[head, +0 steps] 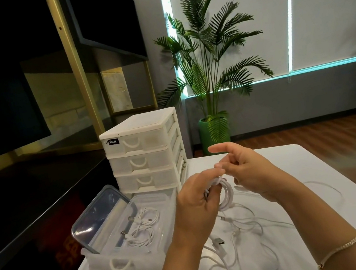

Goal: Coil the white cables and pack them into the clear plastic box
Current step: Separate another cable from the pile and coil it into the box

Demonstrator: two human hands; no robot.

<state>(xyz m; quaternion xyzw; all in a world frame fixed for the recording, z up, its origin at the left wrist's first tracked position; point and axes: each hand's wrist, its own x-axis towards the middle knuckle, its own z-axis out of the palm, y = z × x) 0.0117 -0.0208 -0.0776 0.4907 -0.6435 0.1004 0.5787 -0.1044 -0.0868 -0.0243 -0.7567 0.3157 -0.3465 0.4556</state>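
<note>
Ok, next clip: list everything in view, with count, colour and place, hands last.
coil: one, white, held above the table between both hands
loose cables: several, exact count unclear, white, tangled on the table under the hands
packed cables: about two bundles, white, inside the box
box: one, clear, table's left edge, open
lid: one, clear with grey rim, leaning in the box's left side
drawer unit: one, white, behind the box
table: one, white
plant: one, green, green pot, on the floor by the wall
bracelet: one, gold, right wrist
left hand: grips the coil
right hand: pinches the cable at the coil's top
</note>
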